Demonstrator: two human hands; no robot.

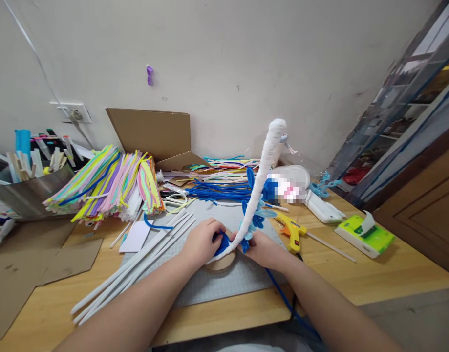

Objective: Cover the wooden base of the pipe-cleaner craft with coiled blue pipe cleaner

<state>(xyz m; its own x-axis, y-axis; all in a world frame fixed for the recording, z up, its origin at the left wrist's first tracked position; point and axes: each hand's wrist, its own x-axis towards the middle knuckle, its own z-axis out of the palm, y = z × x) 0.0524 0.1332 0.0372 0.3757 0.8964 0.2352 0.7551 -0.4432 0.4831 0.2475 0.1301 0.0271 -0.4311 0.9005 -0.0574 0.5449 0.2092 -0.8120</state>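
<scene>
A white, fuzzy curved stem rises from a round cardboard base in the middle of the view. Blue chenille leaves and petals are attached along its lower part. My left hand is at the left of the base, its fingers curled onto a dark blue chenille piece. On the other side, my right hand is closed close to the stem's foot, below the blue petals. Its fingertips are partly hidden by the stem, so what they pinch is unclear. A blue pipe cleaner trails beneath my right forearm.
A grey cutting mat lies under the work. White sticks are to the left, bundled colourful pipe cleaners behind them. A yellow glue gun and green tissue pack sit right. Blue pipe cleaners lie behind.
</scene>
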